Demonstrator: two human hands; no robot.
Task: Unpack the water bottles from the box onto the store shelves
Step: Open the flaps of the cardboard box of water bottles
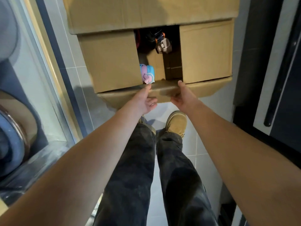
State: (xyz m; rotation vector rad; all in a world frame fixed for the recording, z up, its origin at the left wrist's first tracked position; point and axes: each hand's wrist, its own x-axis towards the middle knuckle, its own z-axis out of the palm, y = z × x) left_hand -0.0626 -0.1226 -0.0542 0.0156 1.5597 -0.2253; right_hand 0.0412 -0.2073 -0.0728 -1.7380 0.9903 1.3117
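A large cardboard box [110, 61] sits on the floor in front of me, its side flaps half closed over a narrow gap. In the gap lie a pink and blue water bottle [146, 73] near the front and a grey-brown capped bottle [163, 45] further back. Other dark items behind are unclear. My left hand [146, 101] and my right hand [180, 97] both grip the near front flap [162, 92], thumbs on top and fingers under its edge.
A glass-fronted display [48, 95] with large round items runs along the left. A dark cabinet with a long handle [275, 95] stands on the right. My legs and tan boots [176, 123] stand on grey floor tiles just behind the box.
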